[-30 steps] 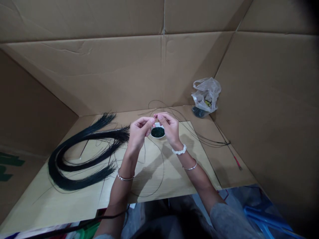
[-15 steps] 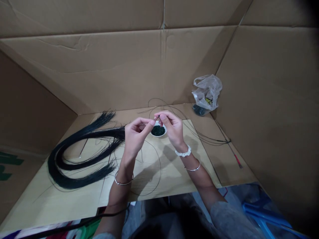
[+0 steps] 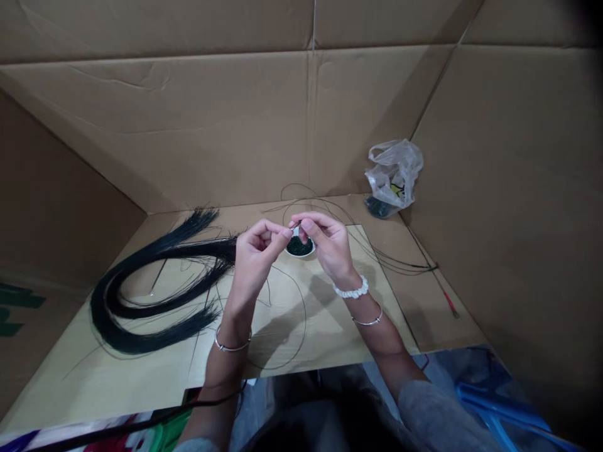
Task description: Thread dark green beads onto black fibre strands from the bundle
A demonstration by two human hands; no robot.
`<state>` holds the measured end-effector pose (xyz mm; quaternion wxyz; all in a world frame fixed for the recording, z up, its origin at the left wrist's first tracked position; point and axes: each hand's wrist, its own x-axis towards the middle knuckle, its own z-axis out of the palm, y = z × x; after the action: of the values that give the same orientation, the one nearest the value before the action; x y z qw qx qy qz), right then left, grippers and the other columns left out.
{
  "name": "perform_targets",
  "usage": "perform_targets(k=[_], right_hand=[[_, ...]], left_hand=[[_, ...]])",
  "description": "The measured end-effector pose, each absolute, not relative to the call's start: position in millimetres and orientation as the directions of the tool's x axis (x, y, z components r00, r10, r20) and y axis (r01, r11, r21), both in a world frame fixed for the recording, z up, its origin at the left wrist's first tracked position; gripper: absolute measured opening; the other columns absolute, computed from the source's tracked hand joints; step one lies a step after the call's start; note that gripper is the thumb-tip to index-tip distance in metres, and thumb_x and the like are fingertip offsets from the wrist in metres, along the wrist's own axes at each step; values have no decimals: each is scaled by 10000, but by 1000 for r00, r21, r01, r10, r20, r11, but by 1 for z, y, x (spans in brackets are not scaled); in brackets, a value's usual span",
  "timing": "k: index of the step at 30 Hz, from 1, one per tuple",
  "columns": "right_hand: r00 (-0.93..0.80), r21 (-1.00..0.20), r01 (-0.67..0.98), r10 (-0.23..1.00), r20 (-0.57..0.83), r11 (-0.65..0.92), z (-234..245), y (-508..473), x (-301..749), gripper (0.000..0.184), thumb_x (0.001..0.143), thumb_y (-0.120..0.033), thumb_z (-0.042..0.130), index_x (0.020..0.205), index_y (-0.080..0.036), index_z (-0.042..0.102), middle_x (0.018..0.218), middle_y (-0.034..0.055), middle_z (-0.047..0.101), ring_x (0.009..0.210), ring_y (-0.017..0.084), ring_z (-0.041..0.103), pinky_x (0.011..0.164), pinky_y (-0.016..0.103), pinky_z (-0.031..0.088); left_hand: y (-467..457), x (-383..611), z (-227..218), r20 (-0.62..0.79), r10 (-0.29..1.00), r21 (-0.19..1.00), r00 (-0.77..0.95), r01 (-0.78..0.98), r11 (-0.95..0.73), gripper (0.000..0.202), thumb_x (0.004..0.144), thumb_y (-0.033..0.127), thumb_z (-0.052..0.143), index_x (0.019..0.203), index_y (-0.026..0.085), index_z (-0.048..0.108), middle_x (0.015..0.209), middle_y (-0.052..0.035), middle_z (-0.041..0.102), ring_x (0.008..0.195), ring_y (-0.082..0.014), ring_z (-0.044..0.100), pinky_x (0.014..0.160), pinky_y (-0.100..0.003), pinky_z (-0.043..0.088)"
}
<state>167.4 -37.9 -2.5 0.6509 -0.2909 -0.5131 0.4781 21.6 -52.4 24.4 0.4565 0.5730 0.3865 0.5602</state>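
Above a small white bowl (image 3: 301,253) of tiny dark green beads, my two hands meet almost fingertip to fingertip. My left hand (image 3: 257,254) is closed in a pinch on the end of a thin dark wire (image 3: 304,314), which seems to loop down over the board beneath my arms. Thumb and forefinger of my right hand (image 3: 330,245) are pressed together at the wire's tip; whatever lies between them is too small to make out. A thick bundle of dark wires (image 3: 106,307) lies curved on the left, its ends beside my left hand.
Cardboard walls (image 3: 226,125) enclose the back and sides. A clear plastic bag (image 3: 398,172) with dark contents stands in the back right corner. Loose dark wire coils (image 3: 377,254) and a red-tipped thin rod (image 3: 451,303) lie on the right. The pale board (image 3: 348,339) ends near my body.
My right hand has shifted slightly right, and its fingertips have turned a little at the wire's tip. The left hand keeps its pinch. The view has moved slightly.
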Motion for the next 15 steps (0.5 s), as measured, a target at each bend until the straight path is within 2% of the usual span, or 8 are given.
perform_targets(k=[5,15], right_hand=[[-36,-876,-385,944,328,290,-1,-40,168,199,856,-447,757,969,-289,805,899,1,759,633,101,522,578,266,457],[-66,-871,-432,955,288,233,1,-41,167,155,847,-404,774,937,-286,816,888,0,764,618,93,519,558,252,458]], left_hand=[[-54,22,26,316,947,949,62,-20,-315,243,833,348,788,713,182,658,566,54,359,516,-82,279,488,-249,217],[-55,22,24,404,915,912,-14,82,-401,208,845,306,775,714,188,664,583,47,362,554,-96,291,528,-256,226]])
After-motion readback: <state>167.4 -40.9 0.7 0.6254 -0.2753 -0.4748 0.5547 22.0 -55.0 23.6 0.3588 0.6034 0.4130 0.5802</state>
